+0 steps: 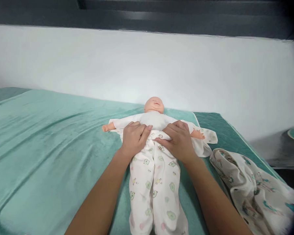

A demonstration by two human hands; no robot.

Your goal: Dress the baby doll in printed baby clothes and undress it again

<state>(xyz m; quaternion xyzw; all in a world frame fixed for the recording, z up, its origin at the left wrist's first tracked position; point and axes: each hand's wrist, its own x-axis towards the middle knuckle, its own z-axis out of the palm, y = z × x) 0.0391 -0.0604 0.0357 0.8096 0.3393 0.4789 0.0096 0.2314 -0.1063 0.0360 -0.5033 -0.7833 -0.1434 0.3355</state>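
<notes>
Head view: left hand (135, 138) and right hand (180, 140), fingers (145, 133) curled closed, grip printed trousers (165, 176) at the waist of a doll (153, 120) lying face-up, head (154, 105) far, on a green blanket (58, 150).

Crumpled white printed cloth (264, 192) on right, by dark-green mat (226, 138). Wrinkled light-green sheet (51, 147) spreads left. White wall (137, 62) behind, dark beam (173, 16) above it.

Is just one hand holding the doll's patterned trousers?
No, the left hand and the right hand both hold the patterned trousers at the waist, one on each side.
</notes>
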